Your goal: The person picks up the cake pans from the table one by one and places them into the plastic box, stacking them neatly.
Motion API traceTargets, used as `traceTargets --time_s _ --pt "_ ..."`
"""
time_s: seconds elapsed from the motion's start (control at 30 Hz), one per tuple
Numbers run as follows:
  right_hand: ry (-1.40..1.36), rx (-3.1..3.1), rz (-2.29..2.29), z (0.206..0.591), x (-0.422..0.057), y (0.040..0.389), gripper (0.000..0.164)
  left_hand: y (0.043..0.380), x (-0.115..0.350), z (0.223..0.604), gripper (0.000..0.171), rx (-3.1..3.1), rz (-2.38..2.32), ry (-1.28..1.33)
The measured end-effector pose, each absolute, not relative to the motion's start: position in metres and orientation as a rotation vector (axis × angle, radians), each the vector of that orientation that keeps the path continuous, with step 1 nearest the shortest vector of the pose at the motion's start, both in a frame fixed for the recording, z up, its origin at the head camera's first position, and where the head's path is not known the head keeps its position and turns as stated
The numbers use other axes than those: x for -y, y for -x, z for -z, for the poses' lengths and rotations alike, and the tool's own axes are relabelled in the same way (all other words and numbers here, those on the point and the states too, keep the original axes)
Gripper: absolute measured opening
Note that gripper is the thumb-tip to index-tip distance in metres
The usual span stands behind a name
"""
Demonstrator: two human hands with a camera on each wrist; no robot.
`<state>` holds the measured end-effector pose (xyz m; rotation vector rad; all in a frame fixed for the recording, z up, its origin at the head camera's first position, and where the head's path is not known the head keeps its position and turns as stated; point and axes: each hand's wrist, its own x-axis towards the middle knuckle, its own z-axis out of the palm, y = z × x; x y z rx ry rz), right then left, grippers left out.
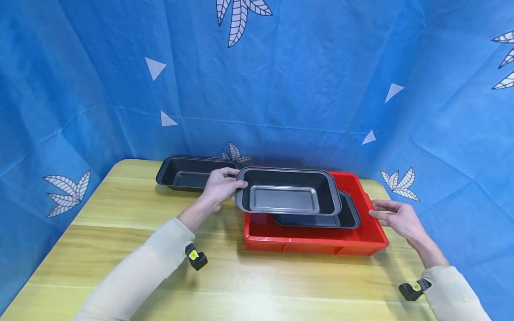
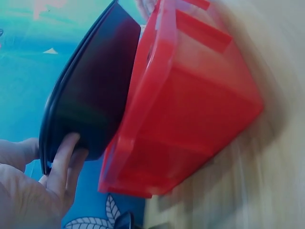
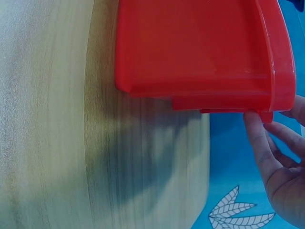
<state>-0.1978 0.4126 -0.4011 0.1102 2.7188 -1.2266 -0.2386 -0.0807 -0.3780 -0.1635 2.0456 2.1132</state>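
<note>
My left hand (image 1: 222,186) grips the left end of a black loaf pan (image 1: 284,199), thumb over the rim and fingers beneath. In the left wrist view the pan (image 2: 93,81) shows its dark underside, and its rim looks doubled. The pan is raised over a red plastic bin (image 1: 265,237), tilted so its inside faces me. A second loaf pan (image 1: 348,213) lies in the bin, partly hidden by the held one. At the bin's right end my right hand (image 1: 399,219) holds the rim, its fingertips at the ledge below the edge in the right wrist view.
Another black loaf pan (image 1: 188,171) stands at the back left of the wooden table (image 1: 225,285), beside my left hand. A blue curtain (image 1: 281,89) with leaf prints hangs right behind the table and along its sides.
</note>
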Motion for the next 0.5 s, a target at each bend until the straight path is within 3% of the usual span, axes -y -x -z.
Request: traceTargets --time_s 0.5 --pt "-0.095 -2.728 1.259 0.403 -0.413 0.197 0.067 0.234 0.042 0.389 0.043 -2.102 -2.036 0.275"
